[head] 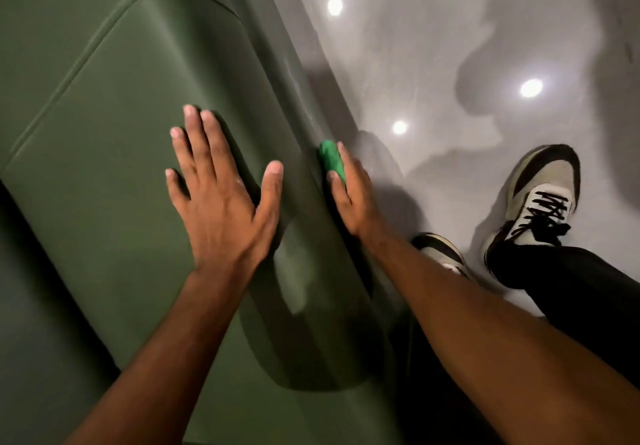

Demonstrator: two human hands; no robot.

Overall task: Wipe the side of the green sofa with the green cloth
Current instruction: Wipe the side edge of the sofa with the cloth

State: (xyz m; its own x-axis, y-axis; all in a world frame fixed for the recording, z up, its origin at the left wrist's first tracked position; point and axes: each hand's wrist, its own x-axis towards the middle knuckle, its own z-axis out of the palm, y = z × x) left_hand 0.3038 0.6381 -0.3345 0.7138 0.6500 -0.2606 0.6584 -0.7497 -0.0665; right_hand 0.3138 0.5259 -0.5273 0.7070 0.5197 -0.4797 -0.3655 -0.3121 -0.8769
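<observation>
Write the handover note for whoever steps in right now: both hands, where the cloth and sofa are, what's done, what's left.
Left hand: open, flat on top of the green sofa arm, bracing, holding nothing.
Right hand: presses the green cloth against the sofa's outer side, fingers over it.
Cloth: bunched, mostly hidden under the hand, partway down the side panel above the grey floor.
Done: cloth is in contact with the side; how much has been wiped cannot be told.
Left: work along the rest of the side panel.
</observation>
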